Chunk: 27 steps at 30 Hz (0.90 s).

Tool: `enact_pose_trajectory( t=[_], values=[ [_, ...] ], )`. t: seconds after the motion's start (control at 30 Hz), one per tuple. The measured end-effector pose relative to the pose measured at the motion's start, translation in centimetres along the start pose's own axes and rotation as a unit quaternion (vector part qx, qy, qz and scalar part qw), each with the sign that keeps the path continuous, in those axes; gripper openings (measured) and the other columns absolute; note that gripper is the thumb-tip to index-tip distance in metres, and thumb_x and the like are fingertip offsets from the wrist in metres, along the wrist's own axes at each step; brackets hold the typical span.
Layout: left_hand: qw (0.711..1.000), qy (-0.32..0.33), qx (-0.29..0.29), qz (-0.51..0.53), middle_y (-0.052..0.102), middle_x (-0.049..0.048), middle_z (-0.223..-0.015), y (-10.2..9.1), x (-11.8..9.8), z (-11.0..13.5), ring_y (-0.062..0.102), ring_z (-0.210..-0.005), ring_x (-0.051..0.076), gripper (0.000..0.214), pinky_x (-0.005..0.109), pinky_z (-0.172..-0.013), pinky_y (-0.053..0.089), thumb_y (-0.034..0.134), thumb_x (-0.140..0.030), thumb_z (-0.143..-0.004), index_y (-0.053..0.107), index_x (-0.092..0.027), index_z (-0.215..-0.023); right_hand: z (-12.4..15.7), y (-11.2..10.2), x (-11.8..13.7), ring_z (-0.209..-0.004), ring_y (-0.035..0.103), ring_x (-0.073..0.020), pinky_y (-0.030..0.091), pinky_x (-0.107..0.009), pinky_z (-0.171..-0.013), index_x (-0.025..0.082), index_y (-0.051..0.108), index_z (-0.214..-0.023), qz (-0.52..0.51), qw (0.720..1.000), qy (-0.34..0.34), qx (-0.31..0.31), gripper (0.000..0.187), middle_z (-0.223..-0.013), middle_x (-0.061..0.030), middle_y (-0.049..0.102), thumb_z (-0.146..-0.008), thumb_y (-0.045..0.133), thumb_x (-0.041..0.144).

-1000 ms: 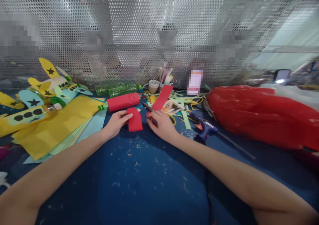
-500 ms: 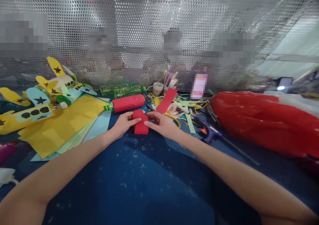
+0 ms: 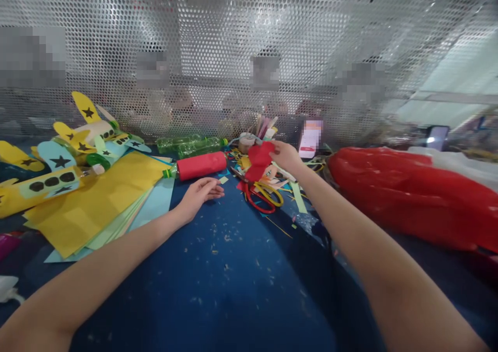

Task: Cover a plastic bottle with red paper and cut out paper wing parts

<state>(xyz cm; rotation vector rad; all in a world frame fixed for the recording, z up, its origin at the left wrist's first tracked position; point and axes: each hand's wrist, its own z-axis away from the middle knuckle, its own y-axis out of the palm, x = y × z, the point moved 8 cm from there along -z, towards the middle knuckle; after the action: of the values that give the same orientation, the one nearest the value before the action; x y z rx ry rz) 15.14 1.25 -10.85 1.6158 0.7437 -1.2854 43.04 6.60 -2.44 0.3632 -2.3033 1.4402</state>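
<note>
My right hand (image 3: 287, 157) is pinched on red paper (image 3: 260, 160), above a heap of paper scraps. Whether this is one piece or two overlapping, I cannot tell. Just below the paper lie scissors (image 3: 268, 199) with red and yellow handles, their blades partly covered. My left hand (image 3: 203, 192) rests low over the blue table, its fingers slightly curled and apart with nothing in them. Beyond that hand, a green bottle wrapped in red paper (image 3: 201, 166) lies on its side. A small pale green scrap (image 3: 223, 179) is near the left fingertips.
Paper-covered bottle planes (image 3: 58, 178) and stacked coloured sheets (image 3: 101, 196) lie at left. Green bottles (image 3: 190, 144) lie behind. A large red plastic bag (image 3: 408, 196) fills the right side. A phone (image 3: 311, 138) stands before the perforated metal screen (image 3: 218, 40).
My right hand has moved right and away from me, onto red paper over the scraps. The folded red piece is gone from between my hands; my left hand has let go. The scissors are now more exposed.
</note>
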Motion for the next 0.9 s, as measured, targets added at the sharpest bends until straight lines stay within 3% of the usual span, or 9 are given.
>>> enact_pose_trajectory(
  t=[0.17,0.3,0.5,0.63,0.73,0.83,0.9],
  values=[
    [1.000,-0.001,0.012,-0.017,0.071,0.0076,-0.078,0.1,0.1,0.0,0.068,-0.077,0.019,0.033,0.038,-0.083,0.052,0.069,-0.043,-0.076,0.065,-0.014,-0.090,-0.2,-2.3,-1.1,-0.099,0.066,-0.0288,0.049,-0.037,-0.089,0.009,0.066,-0.114,0.026,0.998,0.013,-0.063,0.044,-0.105,-0.0154,0.072,-0.074,0.047,0.010],
    [0.999,0.003,0.020,-0.036,0.070,0.0077,-0.078,0.3,-0.1,0.1,0.068,-0.076,0.019,0.033,0.038,-0.083,0.052,0.069,-0.045,-0.076,0.066,-0.014,-0.087,1.2,-3.7,-0.2,-0.093,0.067,-0.0238,0.051,-0.034,-0.085,0.012,0.067,-0.107,-0.018,0.994,-0.042,-0.103,0.038,-0.104,-0.0120,0.072,-0.076,0.044,0.012],
    [0.998,0.000,0.029,-0.060,0.070,0.0077,-0.077,0.6,-0.2,0.2,0.068,-0.075,0.020,0.035,0.038,-0.079,0.052,0.069,-0.048,-0.075,0.067,-0.014,-0.085,4.1,-0.5,-1.2,-0.084,0.068,-0.0210,0.050,-0.028,-0.075,0.017,0.071,-0.090,0.113,0.985,-0.075,0.110,0.025,-0.090,-0.0046,0.075,-0.071,0.055,0.016],
    [0.997,-0.001,0.031,-0.069,0.069,0.0067,-0.074,0.7,-0.2,0.2,0.068,-0.072,0.020,0.036,0.035,-0.076,0.052,0.070,-0.049,-0.073,0.067,-0.015,-0.083,4.9,0.0,-1.9,-0.078,0.068,-0.0208,0.047,-0.027,-0.068,0.019,0.072,-0.084,0.151,0.973,-0.079,0.159,0.018,-0.084,-0.0042,0.075,-0.071,0.059,0.018],
    [0.996,0.001,0.035,-0.076,0.069,0.0067,-0.074,0.8,-0.3,0.3,0.068,-0.071,0.019,0.037,0.035,-0.074,0.052,0.069,-0.050,-0.073,0.066,-0.014,-0.082,5.1,0.3,-1.8,-0.071,0.066,-0.0220,0.045,-0.029,-0.063,0.020,0.073,-0.075,0.179,0.959,-0.081,0.202,0.012,-0.077,-0.0056,0.074,-0.071,0.066,0.030],
    [0.996,-0.002,0.042,-0.081,0.069,0.0066,-0.074,0.9,-0.4,0.4,0.068,-0.071,0.019,0.036,0.035,-0.073,0.052,0.069,-0.050,-0.073,0.066,-0.015,-0.081,5.5,1.1,-1.5,-0.056,0.062,-0.0199,0.042,-0.029,-0.054,0.021,0.071,-0.061,0.212,0.931,-0.077,0.286,0.031,-0.063,-0.0058,0.070,-0.071,0.069,0.050],
    [0.995,-0.003,0.044,-0.084,0.069,0.0064,-0.074,1.0,-0.4,0.4,0.068,-0.071,0.019,0.036,0.034,-0.073,0.052,0.069,-0.050,-0.073,0.066,-0.015,-0.081,5.5,1.3,-0.7,-0.051,0.059,-0.0189,0.041,-0.030,-0.052,0.021,0.069,-0.056,0.225,0.923,-0.077,0.303,0.043,-0.057,-0.0063,0.066,-0.075,0.062,0.058]
  ],
)
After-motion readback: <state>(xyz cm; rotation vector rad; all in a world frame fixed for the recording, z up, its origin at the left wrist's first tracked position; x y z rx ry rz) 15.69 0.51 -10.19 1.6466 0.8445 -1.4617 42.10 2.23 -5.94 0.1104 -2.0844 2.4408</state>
